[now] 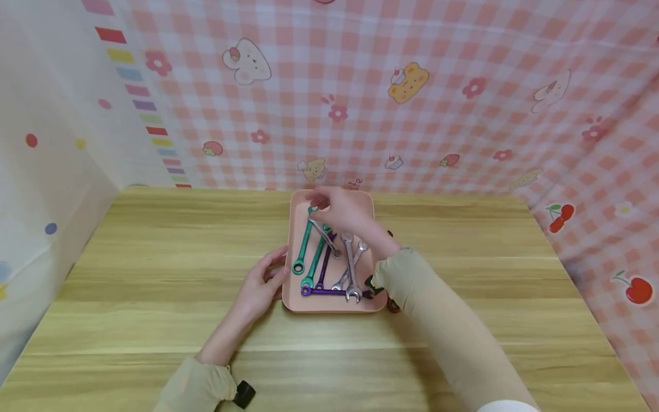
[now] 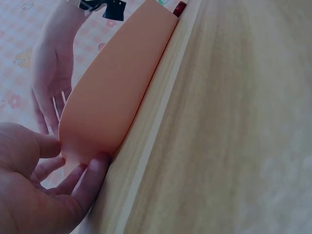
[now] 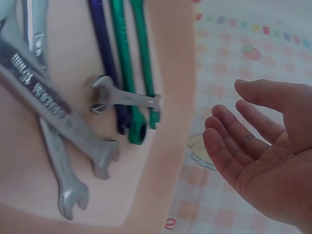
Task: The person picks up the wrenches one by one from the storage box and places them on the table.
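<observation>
A pink tray point(image 1: 334, 308) on the table holds several combination wrenches. Two green wrenches point(image 1: 305, 243) lie at its left, with a purple wrench point(image 1: 324, 266) beside them and another purple wrench point(image 1: 332, 292) along the front. Silver wrenches point(image 1: 351, 263) cross at the right. A small silver wrench point(image 3: 129, 99) is over the green ones; whether it touches them I cannot tell. My right hand point(image 1: 342, 212) is over the tray's far end, fingers loosely spread with nothing between them. My left hand point(image 1: 259, 289) touches the tray's left side with thumb and fingertips.
A red-ended tool point(image 1: 394, 305) lies on the table against the tray's right side, partly hidden by my right sleeve. Patterned cloth point(image 1: 329, 97) hangs behind the wooden table point(image 1: 180, 274), close to the tray's far edge.
</observation>
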`<action>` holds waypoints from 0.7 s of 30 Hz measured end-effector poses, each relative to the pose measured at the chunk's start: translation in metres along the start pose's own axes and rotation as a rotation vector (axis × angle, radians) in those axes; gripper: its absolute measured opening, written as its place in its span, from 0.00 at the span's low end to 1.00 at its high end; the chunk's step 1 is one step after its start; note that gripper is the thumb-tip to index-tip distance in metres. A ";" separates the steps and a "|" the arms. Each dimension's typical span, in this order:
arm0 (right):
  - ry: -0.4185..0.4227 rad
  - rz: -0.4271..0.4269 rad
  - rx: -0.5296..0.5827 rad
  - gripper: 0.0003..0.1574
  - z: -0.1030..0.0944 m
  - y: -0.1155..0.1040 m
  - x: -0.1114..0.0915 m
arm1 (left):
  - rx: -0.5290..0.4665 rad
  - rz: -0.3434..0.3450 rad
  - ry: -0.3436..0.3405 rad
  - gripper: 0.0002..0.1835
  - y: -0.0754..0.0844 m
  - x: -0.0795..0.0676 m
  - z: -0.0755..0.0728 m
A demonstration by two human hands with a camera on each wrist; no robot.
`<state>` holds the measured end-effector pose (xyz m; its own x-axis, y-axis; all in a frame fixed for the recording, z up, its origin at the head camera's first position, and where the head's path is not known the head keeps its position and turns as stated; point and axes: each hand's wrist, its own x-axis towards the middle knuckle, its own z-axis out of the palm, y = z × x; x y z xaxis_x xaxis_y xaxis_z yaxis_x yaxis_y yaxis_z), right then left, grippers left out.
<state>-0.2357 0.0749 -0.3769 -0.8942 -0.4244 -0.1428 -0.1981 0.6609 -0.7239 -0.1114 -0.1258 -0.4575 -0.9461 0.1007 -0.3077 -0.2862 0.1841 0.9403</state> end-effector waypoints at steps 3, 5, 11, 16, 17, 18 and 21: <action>-0.036 0.017 -0.015 0.27 0.006 0.003 0.008 | -0.002 0.002 0.001 0.29 0.001 0.000 -0.001; -0.053 0.021 -0.021 0.27 0.009 0.005 0.012 | -0.005 0.002 -0.002 0.29 0.001 0.000 -0.002; -0.039 0.020 -0.040 0.27 0.015 0.012 0.023 | -0.011 0.007 -0.009 0.29 0.002 0.001 -0.003; -0.011 0.037 -0.070 0.27 0.025 0.014 0.030 | -0.004 0.005 -0.008 0.29 0.002 0.001 -0.002; -0.008 0.043 -0.071 0.28 0.027 0.015 0.030 | -0.004 0.005 -0.008 0.29 0.003 0.001 -0.002; -0.003 0.053 -0.067 0.28 0.029 0.015 0.030 | -0.007 0.004 -0.009 0.29 0.003 0.001 -0.002; 0.024 0.075 -0.066 0.28 0.033 0.017 0.031 | -0.013 0.003 -0.010 0.29 0.002 0.000 -0.001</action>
<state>-0.2539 0.0526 -0.4160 -0.9165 -0.3581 -0.1781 -0.1557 0.7296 -0.6659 -0.1121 -0.1262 -0.4550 -0.9454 0.1107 -0.3065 -0.2857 0.1709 0.9429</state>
